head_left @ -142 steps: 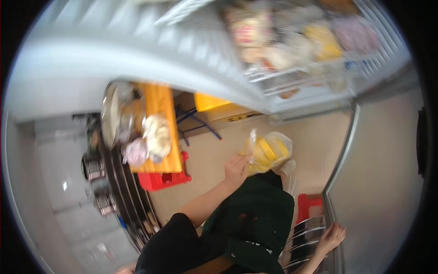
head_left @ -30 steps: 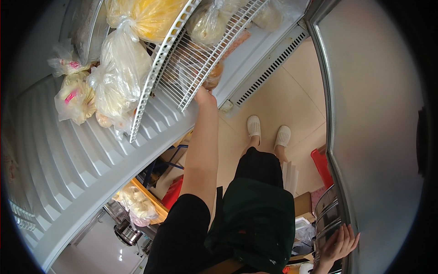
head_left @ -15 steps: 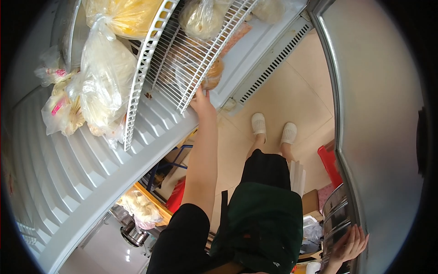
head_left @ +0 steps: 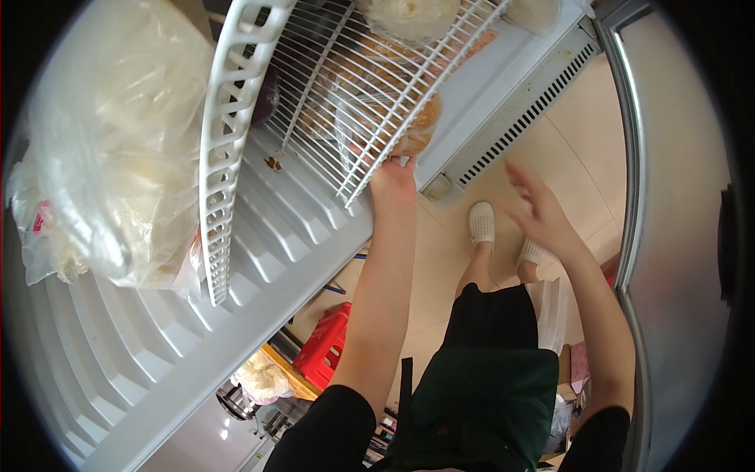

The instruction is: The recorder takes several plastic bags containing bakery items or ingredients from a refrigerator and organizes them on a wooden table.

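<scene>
My left hand (head_left: 393, 182) reaches into the open fridge below the front edge of a white wire shelf (head_left: 383, 118). It touches a clear plastic bag of orange-brown food (head_left: 421, 130) under that shelf. Most of its fingers are hidden by the bag and the wires, so its grip is unclear. Over the floor, in front of the fridge's base, my right hand (head_left: 539, 208) is raised in the air, slightly blurred. Its fingers are apart and nothing is in them. A bag of pale food (head_left: 413, 16) rests on the wire shelf.
Large bags of pale food (head_left: 126, 141) sit on another white shelf (head_left: 220, 173) at left. The fridge door (head_left: 684, 197) stands open at right. A vented base strip (head_left: 523, 114) runs along the fridge bottom. A red crate (head_left: 324, 346) is beside my left forearm.
My right hand has left the fridge door's edge and swung up and inward toward the fridge. My left hand stays at the bag under the wire shelf. The view has shifted closer to the shelves.
</scene>
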{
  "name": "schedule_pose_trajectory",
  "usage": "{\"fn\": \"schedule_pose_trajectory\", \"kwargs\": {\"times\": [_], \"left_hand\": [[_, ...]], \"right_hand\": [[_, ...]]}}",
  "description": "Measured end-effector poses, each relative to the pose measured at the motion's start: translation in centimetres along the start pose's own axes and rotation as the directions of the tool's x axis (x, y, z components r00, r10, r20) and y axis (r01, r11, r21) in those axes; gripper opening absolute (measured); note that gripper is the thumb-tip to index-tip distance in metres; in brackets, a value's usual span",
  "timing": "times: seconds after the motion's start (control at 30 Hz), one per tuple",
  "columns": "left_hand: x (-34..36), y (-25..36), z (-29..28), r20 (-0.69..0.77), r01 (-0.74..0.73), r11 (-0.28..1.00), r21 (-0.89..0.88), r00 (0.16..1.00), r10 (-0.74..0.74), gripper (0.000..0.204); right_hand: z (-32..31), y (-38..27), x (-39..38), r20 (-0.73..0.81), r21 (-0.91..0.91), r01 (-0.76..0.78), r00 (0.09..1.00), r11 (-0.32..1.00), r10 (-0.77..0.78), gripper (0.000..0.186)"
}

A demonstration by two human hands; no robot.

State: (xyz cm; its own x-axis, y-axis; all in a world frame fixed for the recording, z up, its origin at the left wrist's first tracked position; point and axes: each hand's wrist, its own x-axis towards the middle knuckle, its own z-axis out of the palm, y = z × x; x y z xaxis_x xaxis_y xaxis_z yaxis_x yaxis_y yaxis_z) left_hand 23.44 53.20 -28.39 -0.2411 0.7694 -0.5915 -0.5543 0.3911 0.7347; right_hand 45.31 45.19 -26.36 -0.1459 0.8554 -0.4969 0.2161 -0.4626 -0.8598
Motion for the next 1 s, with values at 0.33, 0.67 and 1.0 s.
{"fn": "schedule_pose_trajectory", "kwargs": {"times": [0.33, 0.67, 1.0], "left_hand": [[0.5, 0.1, -0.1, -0.003, -0.043, 0.988, -0.149, 0.999, 0.043, 0.069], [-0.1, 0.8, 0.1, -0.089, -0.090, 0.985, -0.147, 0.993, 0.077, 0.052], [-2.4, -1.5, 0.1, -0.112, -0.004, 1.000, 0.027, 0.994, 0.007, 0.043]], "right_hand": [[5.7, -5.9, 15.8, -0.094, 0.561, 0.057, 0.996, 0.826, -0.005, 0.064], [7.2, -7.3, 13.7, -0.139, 0.428, 0.075, 0.990, 0.901, -0.016, 0.043], [5.2, -4.9, 12.6, -0.114, 0.551, -0.014, 0.989, 0.834, 0.092, 0.034]]}}
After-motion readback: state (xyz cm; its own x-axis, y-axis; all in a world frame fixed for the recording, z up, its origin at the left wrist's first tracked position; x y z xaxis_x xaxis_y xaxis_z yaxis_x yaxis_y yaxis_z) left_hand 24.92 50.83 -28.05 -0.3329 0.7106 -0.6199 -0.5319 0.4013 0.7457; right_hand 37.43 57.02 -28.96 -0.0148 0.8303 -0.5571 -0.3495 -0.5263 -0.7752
